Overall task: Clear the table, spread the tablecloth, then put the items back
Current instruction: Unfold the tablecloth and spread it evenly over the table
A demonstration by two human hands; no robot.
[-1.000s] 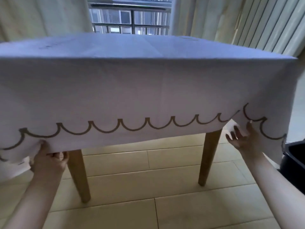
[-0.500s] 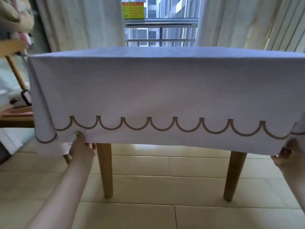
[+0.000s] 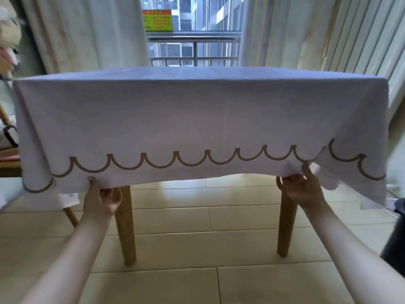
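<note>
Head view is showing the white tablecloth with a tan scalloped border [image 3: 197,119] draped over the wooden-legged counter [image 3: 126,227], its top being fully covered and its near side hanging toward the pale tiled floor [image 3: 208,218]. Compared with half a second ago, both hands are being held closer together along the near hem. The left hand [image 3: 103,198] is being kept just in front of the left leg instead of near the cloth's corner. The right hand [image 3: 300,187], cut off at the frame edge before, is now being seen whole in front of the right leg. The hem is being pinched by each hand, with the thumb laid on the cloth's front and the other fingers [image 3: 287,179] curled beneath its edge. The border, level before, is now being lifted toward the right, so the drop is judged as being evened out. Spreading is therefore nearly finished, and the items are not yet being returned. The counter's top is being hidden by the cloth, and the far overhang cannot be judged. Blurred pale objects at the left edge [image 3: 8,44] cannot be identified. A dark container [image 3: 394,233] is being cut off at the right.
</note>
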